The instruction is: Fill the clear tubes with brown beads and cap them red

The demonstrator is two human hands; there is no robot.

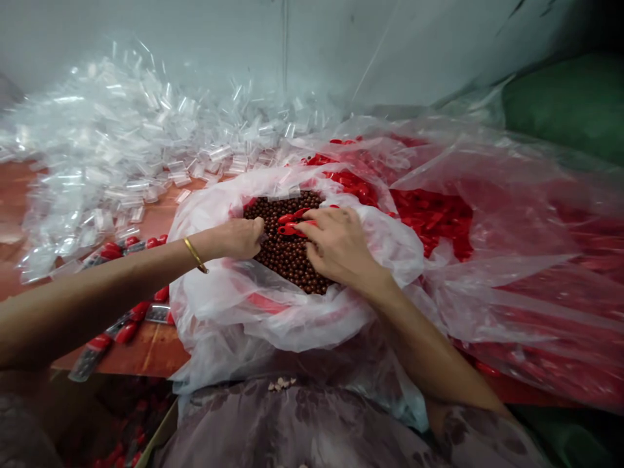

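A big clear bag of red plastic pieces (439,214) lies right; nearer, the bag of brown beads (287,250). Right hand (336,244) pinches red pieces (292,227), long axis running leftward toward the left hand (238,237), loosely curled on the beads.

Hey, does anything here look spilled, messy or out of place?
Somewhat. A few small pale bits lie loose on the person's lap, outside the bag of brown beads. Clear little sleeves sprawl in a loose heap across the table.
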